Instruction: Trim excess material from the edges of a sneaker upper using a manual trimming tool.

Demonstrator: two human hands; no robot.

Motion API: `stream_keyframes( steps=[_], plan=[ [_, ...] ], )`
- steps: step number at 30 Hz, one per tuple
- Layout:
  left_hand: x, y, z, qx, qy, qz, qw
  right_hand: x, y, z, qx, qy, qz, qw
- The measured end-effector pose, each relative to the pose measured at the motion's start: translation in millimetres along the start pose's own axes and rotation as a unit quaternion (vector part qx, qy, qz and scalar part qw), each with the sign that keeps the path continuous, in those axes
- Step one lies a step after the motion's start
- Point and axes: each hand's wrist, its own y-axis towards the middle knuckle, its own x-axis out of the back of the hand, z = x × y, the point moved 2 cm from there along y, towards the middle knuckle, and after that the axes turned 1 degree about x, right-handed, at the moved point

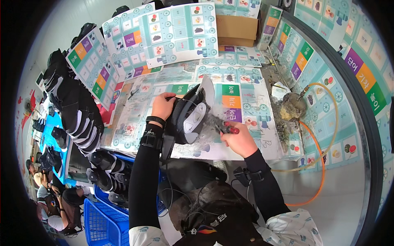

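Note:
My left hand (163,105) grips the top edge of a black shoe upper with grey and white panels (189,117), holding it upright on the worktable. My right hand (239,139) is closed around small red-handled snips (228,129), whose tips point at the shoe's lower right side. Both forearms wear black sleeves with strapped-on devices. Printed colourful sheets (242,102) cover the table under the shoe.
A pile of black and white shoe uppers (78,110) lies at the left, with more above blue crates (102,217). An orange hose (320,164) loops at the right beside a clump of thread scraps (292,107). A cardboard box (236,30) stands at the back. People sit at far left (45,184).

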Motion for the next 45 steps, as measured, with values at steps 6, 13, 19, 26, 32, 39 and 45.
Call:
stream_keyframes(
  steps=[6, 13, 19, 26, 32, 39, 45],
  plan=[
    [-7, -2, -7, 0.001, 0.029, -0.006, 1.000, 2, 4, -5, 0.023, 0.014, -0.054, 0.998],
    [0, -9, -16, -0.007, -0.002, -0.008, 1.000, -1, 1, -1, 0.029, 0.022, -0.066, 0.997],
    [7, -24, -18, -0.001, -0.079, -0.018, 0.997, -5, -10, 14, 0.023, -0.036, 0.072, 0.996],
    [5, -31, -17, -0.007, -0.088, -0.048, 0.995, 6, -18, 20, 0.085, -0.133, -0.115, 0.981],
    [8, -33, -22, -0.005, -0.104, -0.054, 0.993, -7, -26, 15, 0.046, -0.117, -0.039, 0.991],
    [26, -47, -47, 0.032, -0.174, -0.035, 0.984, -5, -29, 7, 0.016, 0.013, 0.082, 0.996],
    [50, -38, -82, -0.001, -0.367, -0.021, 0.930, 26, -29, 22, 0.044, 0.059, -0.053, 0.996]
  ],
)
